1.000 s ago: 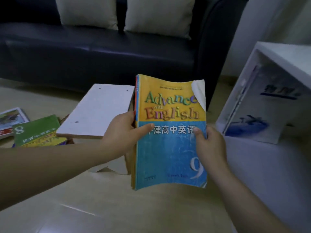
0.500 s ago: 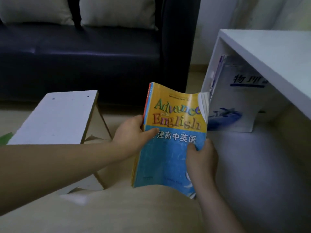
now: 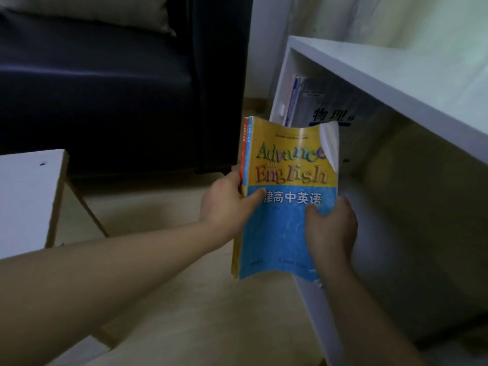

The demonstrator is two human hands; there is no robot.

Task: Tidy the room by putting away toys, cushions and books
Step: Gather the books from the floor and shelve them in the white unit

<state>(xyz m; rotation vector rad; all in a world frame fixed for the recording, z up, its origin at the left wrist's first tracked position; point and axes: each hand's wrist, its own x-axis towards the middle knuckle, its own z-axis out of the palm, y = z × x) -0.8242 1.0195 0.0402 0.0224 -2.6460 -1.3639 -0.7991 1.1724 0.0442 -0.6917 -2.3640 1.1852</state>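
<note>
I hold a thin stack of books upright, fronted by a yellow and blue "Advance with English" book [image 3: 287, 165] with a curled top right corner. My left hand [image 3: 227, 204] grips the spine side, thumb across the cover. My right hand [image 3: 330, 228] grips the right edge lower down. The stack is in front of the open mouth of a white shelf unit [image 3: 369, 67]. Inside the shelf, a pale book with dark Chinese characters [image 3: 314, 107] leans against the left wall.
A dark sofa [image 3: 105, 88] with a beige cushion [image 3: 105, 11] stands at the back left. A white board on a cardboard box [image 3: 29, 196] is at the left. Beige floor [image 3: 163, 215] lies between them.
My view has swung right and closer to the shelf. The books in my hands moved toward the shelf opening. The books on the floor at the left have left the view.
</note>
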